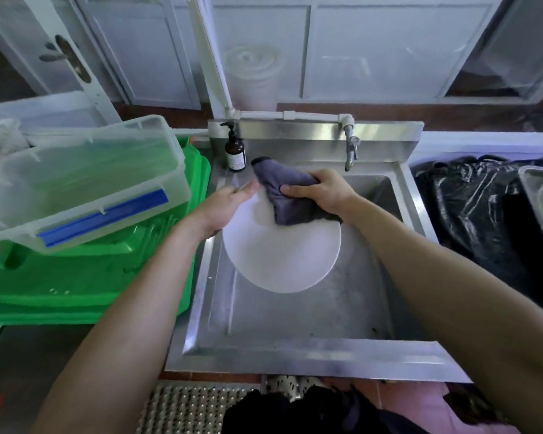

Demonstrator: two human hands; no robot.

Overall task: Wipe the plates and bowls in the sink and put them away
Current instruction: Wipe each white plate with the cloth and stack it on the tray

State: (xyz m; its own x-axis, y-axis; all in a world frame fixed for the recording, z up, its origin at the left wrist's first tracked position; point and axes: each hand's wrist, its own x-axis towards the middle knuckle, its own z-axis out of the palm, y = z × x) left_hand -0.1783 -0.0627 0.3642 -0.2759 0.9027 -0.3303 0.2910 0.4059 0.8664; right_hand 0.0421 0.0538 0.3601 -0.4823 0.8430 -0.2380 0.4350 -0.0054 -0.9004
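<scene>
While the left hand holds one white plate by its left rim above the steel sink, its grip closed on that edge, the right hand clutches one grey cloth in a tight grip and presses it on the plate's upper face. One brown pump bottle stands at the sink's back left corner, and one tap hangs at the back. Left of the sink, one clear plastic box sits tilted on stacked green trays; what is in the box I cannot tell
</scene>
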